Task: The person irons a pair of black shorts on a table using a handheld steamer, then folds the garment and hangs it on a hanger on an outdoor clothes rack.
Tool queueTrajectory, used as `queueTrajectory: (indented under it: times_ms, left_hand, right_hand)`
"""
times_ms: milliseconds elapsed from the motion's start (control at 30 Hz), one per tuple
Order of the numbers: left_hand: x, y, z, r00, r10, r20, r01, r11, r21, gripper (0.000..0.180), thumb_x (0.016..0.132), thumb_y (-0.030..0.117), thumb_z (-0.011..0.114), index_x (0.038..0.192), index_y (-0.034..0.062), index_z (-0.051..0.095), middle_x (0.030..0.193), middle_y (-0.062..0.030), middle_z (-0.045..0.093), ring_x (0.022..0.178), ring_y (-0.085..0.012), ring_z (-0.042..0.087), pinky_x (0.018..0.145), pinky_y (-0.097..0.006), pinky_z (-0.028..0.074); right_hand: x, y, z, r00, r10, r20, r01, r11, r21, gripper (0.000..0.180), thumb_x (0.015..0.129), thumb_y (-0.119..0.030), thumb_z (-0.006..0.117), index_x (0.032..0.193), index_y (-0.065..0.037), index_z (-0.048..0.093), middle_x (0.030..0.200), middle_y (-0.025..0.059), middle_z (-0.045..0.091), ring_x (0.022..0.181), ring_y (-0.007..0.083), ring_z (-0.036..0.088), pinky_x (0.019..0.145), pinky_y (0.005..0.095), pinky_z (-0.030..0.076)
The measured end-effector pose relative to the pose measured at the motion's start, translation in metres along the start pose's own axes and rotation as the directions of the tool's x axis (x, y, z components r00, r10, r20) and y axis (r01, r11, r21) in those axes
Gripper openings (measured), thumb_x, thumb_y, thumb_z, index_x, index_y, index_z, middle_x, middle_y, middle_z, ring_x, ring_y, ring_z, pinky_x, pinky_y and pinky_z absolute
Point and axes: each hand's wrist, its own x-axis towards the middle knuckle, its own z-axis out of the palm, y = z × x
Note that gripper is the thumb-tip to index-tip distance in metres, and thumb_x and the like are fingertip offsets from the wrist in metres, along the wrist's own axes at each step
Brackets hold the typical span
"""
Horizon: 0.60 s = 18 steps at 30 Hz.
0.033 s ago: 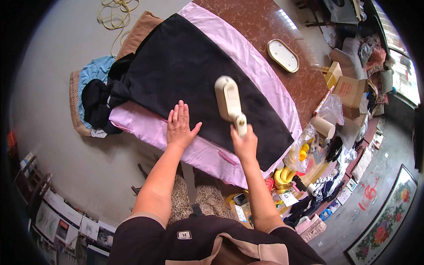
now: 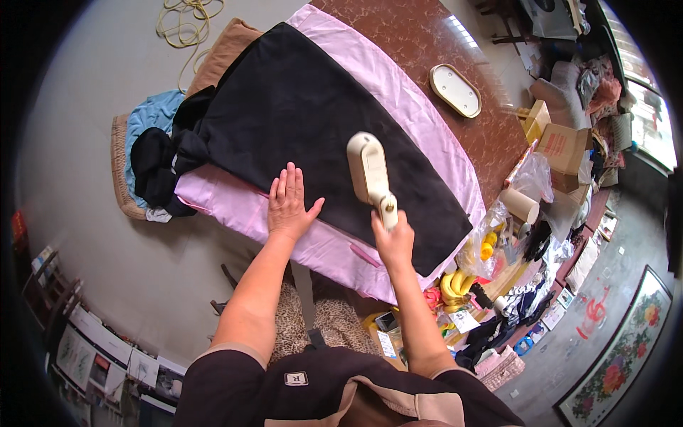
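Note:
A black garment (image 2: 284, 99) lies spread over a pink cloth (image 2: 420, 128) on the table. In my right hand (image 2: 395, 238) is the handle of a cream-coloured handheld iron (image 2: 368, 167); its long, rounded head is over the right-hand part of the black fabric. Its underside is hidden from me. My left hand (image 2: 287, 203) lies flat, fingers stretched out and thumb apart, at the near edge of the garment, holding nothing. At the left, the garment's bunched end (image 2: 153, 164) hangs over the table's side.
A cream oval tray (image 2: 455, 90) sits on the brown marbled tabletop (image 2: 398, 43). To the right are bananas (image 2: 455, 288), plastic bags (image 2: 537, 174) and a cardboard box (image 2: 563, 146). Blue cloth (image 2: 153, 114) drapes at the left. A yellowish cord (image 2: 192, 32) lies coiled on the floor.
My right hand has drawn the iron slightly nearer to me across the black fabric. My left hand has stayed where it was.

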Motion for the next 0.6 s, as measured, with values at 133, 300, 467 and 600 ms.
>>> queueTrajectory:
  times_ms: [133,300,467,600]
  left_hand:
    - [-0.001,0.0,0.001,1.0,-0.003,-0.001,0.003,1.0,0.01,0.096,0.088,0.054,0.064,0.155,0.0001,0.023,0.163,-0.016,0.022,0.146,-0.032,0.026,0.121,-0.045,0.023]
    - [0.003,0.006,-0.001,1.0,0.011,-0.001,-0.011,1.0,0.027,0.095,0.088,0.054,0.064,0.155,0.0008,0.024,0.163,-0.016,0.021,0.147,-0.0319,0.025,0.121,-0.045,0.022]
    - [0.002,0.003,0.0,1.0,0.007,-0.006,-0.007,0.999,0.039,0.096,0.086,0.055,0.065,0.155,0.0006,0.025,0.163,-0.0162,0.022,0.147,-0.0315,0.024,0.121,-0.045,0.022]
    - [0.0,0.002,0.003,1.0,0.002,-0.017,-0.001,1.0,0.026,0.096,0.086,0.054,0.065,0.155,0.0004,0.025,0.163,-0.0163,0.022,0.147,-0.0313,0.024,0.121,-0.045,0.022]
  right_hand:
    - [0.006,-0.012,-0.004,1.0,-0.026,0.006,0.026,0.998,0.049,0.038,0.085,-0.035,0.075,0.086,-0.002,0.056,0.073,0.0242,0.066,0.071,0.0441,0.067,0.062,0.0485,0.052]
    - [0.087,-0.056,-0.002,0.999,-0.04,-0.031,0.038,0.998,-0.058,0.044,0.087,-0.043,0.07,0.091,-0.001,0.057,0.081,0.0268,0.068,0.081,0.0474,0.066,0.069,0.052,0.05]
    - [0.076,-0.033,-0.012,0.999,0.01,-0.053,-0.011,1.0,-0.026,0.043,0.087,-0.04,0.072,0.087,0.0,0.057,0.078,0.0259,0.068,0.078,0.0456,0.067,0.067,0.0506,0.051]
    - [0.016,0.015,-0.033,0.995,0.084,-0.06,-0.082,0.996,0.034,0.038,0.086,-0.033,0.076,0.081,-0.001,0.057,0.071,0.0219,0.067,0.069,0.0391,0.069,0.062,0.0454,0.052]
